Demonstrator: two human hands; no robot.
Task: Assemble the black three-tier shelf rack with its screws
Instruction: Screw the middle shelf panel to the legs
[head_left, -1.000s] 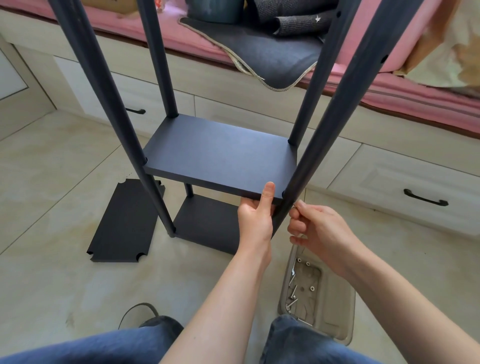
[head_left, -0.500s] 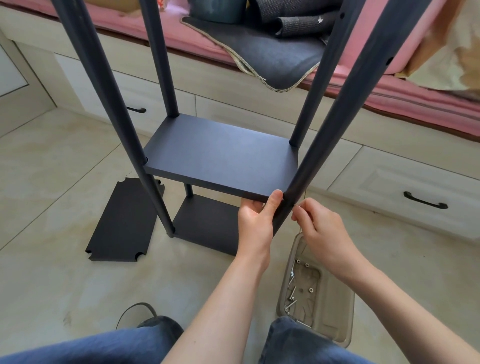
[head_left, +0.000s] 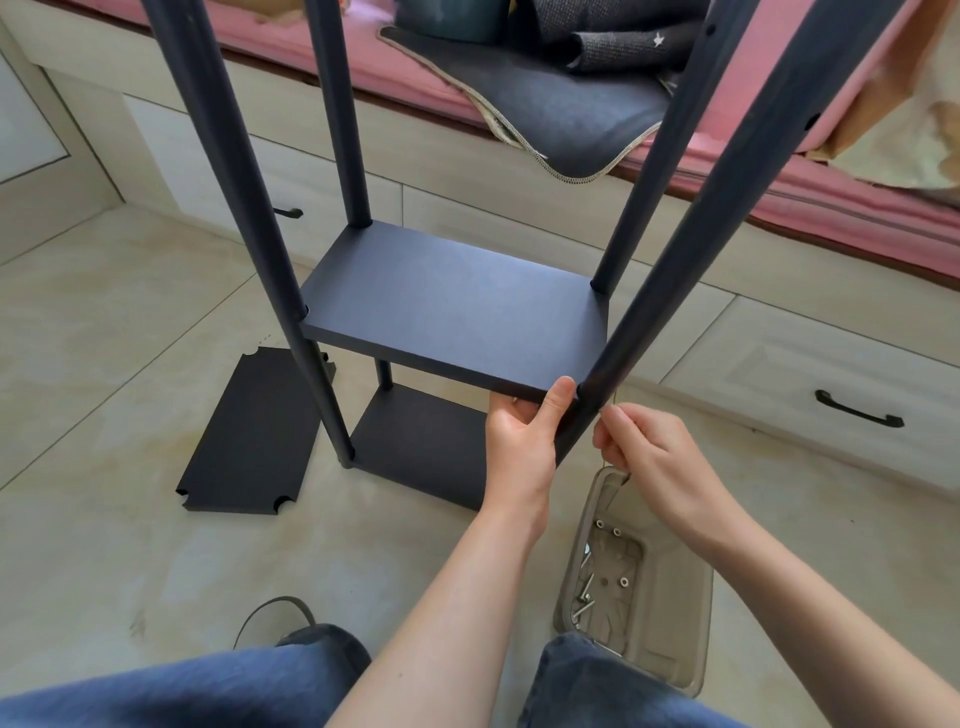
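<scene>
Head view shows your left hand gripping the near right corner of the middle shelf, thumb on top, while your right hand pinches something thin, probably a hex key or a screw, against the near right post. The bottom shelf already sits between the posts, and the third shelf lies flat on the floor to the left. If your left hand lets the corner sag, the hole would likely drift off the post's hole and the screw could cross-thread or drop. The tray of screws sits just under your right wrist, beside your knee; a nudge could scatter it.
</scene>
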